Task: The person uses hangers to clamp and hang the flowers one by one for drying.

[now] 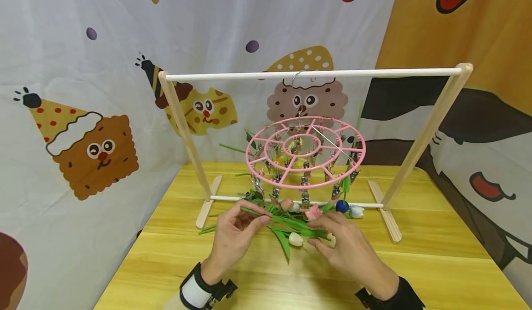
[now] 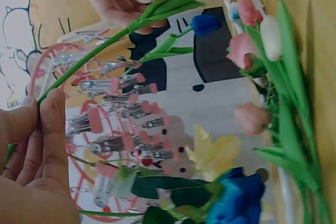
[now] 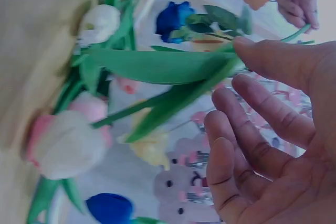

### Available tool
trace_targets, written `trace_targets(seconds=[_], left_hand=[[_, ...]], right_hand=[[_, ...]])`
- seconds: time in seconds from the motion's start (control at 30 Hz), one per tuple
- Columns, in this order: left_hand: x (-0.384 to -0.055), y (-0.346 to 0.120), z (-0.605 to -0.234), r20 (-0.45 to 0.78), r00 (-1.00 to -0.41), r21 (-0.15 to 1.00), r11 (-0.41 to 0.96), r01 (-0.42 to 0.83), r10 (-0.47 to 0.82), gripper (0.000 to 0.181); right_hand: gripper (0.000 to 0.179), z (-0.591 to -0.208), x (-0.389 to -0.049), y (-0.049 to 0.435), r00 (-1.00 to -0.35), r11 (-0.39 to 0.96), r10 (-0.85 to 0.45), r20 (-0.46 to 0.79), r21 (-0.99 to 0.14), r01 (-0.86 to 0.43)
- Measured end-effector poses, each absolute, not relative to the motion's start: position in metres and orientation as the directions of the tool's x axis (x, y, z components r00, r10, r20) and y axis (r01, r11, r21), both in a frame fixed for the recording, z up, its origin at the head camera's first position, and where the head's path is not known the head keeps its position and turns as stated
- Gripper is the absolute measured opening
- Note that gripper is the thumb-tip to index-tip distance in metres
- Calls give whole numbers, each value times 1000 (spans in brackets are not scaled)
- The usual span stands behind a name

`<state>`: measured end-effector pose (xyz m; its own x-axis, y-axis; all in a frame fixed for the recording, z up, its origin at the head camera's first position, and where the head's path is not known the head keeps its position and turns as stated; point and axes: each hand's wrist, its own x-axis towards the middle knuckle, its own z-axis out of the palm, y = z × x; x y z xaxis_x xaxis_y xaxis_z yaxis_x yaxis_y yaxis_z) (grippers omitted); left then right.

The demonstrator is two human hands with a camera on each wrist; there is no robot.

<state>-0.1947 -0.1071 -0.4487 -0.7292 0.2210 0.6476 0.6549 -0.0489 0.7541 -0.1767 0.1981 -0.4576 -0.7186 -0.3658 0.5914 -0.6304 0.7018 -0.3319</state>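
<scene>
My left hand (image 1: pixel 234 229) pinches the lower stem of a white tulip (image 3: pixel 68 145) between thumb and fingers. The green stem (image 2: pixel 86 56) slants across to my right hand (image 1: pixel 347 240), whose thumb touches it by the long leaves (image 3: pixel 163 66). The other right fingers are relaxed and spread below the stem. Right behind both hands lies a pile of artificial flowers, with a white tulip (image 1: pixel 296 239) and a pink flower (image 1: pixel 313 212). Over the pile hangs a pink round clip hanger (image 1: pixel 291 186). From its clips hang a blue tulip (image 1: pixel 342 206), a blue rose (image 2: pixel 236 198) and a yellow flower (image 2: pixel 212 150).
A wooden stand holds the hanger by a hook on its white top rod (image 1: pixel 232 75). Its feet, such as the right foot (image 1: pixel 390 224), rest on the wooden table (image 1: pixel 436 273). A cartoon-printed curtain (image 1: pixel 199 28) stands behind the table.
</scene>
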Motion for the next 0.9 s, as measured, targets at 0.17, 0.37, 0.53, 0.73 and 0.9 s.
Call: trace_targets(seconds=[0.17, 0.37, 0.53, 0.73, 0.9], left_hand=[[-194, -101, -439, 683, -689, 714, -28, 699, 242, 21], [-193, -92, -432, 685, -670, 703, -21, 711, 287, 18], [-192, -86, -431, 686, -657, 700, -37, 713, 312, 18], [-192, -84, -430, 685, -652, 695, -24, 719, 326, 20], [-193, -83, -432, 688, -649, 689, -13, 724, 323, 20]], right_hand=[[36, -443, -171, 190, -608, 617, -392, 691, -293, -731], [35, -430, -168, 175, -495, 566, -408, 767, -214, -797], [29, -425, -170, 167, -455, 544, -422, 784, -182, -819], [29, -425, -171, 164, -448, 544, -431, 783, -170, -822], [8, -423, -171, 167, -448, 550, -422, 788, -170, -818]])
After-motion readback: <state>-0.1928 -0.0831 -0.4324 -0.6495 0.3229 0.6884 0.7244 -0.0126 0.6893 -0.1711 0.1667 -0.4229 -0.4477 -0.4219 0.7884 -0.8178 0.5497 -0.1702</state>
